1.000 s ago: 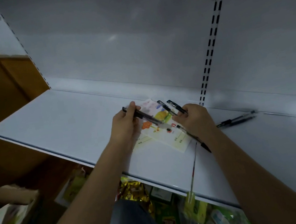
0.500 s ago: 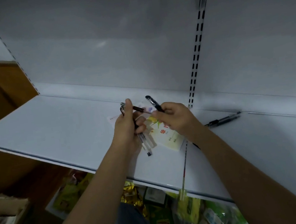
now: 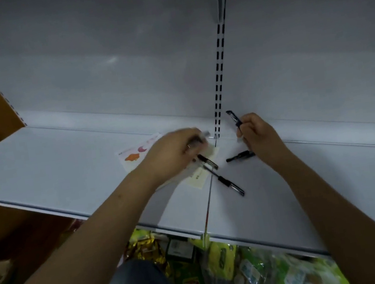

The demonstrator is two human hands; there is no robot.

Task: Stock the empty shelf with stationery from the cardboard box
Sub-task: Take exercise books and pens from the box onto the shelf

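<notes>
Both hands grip pens: left (image 3: 173, 154), right (image 3: 257, 134), above shelf (image 3: 64, 170)

Head camera looks down, close over the shelf (image 3: 65, 174).

The shelf (image 3: 51, 167) is plain pale grey, the pens (image 3: 230, 183) are black and clear, and the card (image 3: 134, 153) is cream with orange and purple shapes.

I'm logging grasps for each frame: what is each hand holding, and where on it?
The right hand grips a black pen around its lower barrel, capped end sticking up. The left hand grips pens near their middles; blur hides the count.
</notes>
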